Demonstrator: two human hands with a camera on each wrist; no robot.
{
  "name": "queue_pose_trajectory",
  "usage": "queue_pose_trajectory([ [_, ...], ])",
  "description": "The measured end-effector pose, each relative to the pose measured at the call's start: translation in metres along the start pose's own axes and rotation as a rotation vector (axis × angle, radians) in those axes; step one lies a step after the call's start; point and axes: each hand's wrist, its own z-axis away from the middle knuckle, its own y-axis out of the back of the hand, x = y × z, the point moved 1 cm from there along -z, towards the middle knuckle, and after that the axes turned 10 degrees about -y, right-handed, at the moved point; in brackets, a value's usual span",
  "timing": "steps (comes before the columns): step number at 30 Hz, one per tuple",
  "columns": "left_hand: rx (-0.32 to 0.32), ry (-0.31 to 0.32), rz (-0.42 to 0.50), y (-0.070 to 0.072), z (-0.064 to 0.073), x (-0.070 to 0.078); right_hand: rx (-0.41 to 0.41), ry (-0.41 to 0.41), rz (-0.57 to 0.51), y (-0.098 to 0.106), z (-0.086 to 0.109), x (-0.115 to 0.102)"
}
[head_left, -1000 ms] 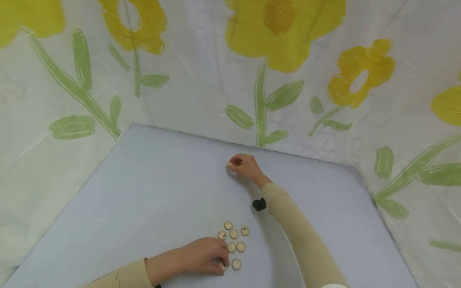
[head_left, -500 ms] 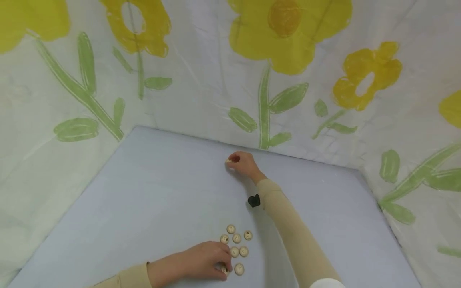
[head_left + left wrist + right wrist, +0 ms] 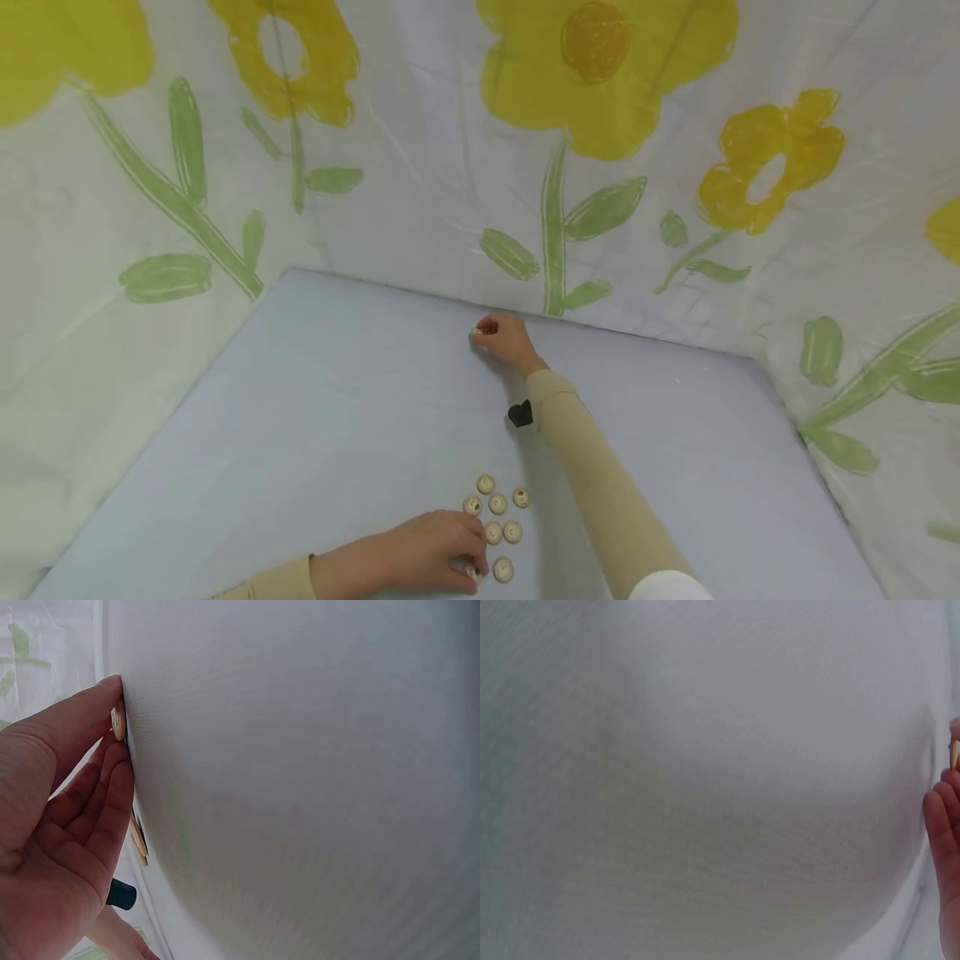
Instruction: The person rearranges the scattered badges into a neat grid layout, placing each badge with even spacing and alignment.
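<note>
In the head view, my left hand (image 3: 431, 550) is low on the pale table, its thumb and fingers pinching a small round wooden disc (image 3: 472, 572). The left wrist view shows that disc (image 3: 118, 721) edge-on between thumb and fingertips, close to the surface. Beside this hand lie several similar discs, such as one wooden disc (image 3: 503, 570), with small dark marks on their faces. Near the back edge, my right hand (image 3: 512, 340) pinches another wooden disc (image 3: 476, 332). In the right wrist view, only part of the right hand (image 3: 946, 825) and the disc's edge show.
The pale table (image 3: 337, 400) meets a white cloth (image 3: 420, 208) painted with yellow flowers along its back and sides. A black heart-shaped piece (image 3: 521, 413) shows beside my right sleeve. A white rounded shape (image 3: 670, 587) overlaps the right arm at the bottom.
My right hand has shifted slightly toward the back edge with its disc. The left hand keeps its place by the discs. The head view has drifted a little.
</note>
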Motion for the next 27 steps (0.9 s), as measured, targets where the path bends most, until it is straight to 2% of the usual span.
queue_pose_trajectory([
  [7, 0.003, 0.003, -0.022, -0.001, -0.001, 0.002, 0.017, 0.018, -0.012, -0.006, -0.005, -0.001],
  [17, -0.006, -0.008, 0.014, -0.004, -0.001, 0.0, 0.056, 0.024, 0.01, -0.01, -0.006, -0.005],
  [27, -0.024, 0.002, 0.03, 0.0, -0.001, 0.0, 0.061, 0.027, 0.01, -0.015, -0.012, -0.002],
])
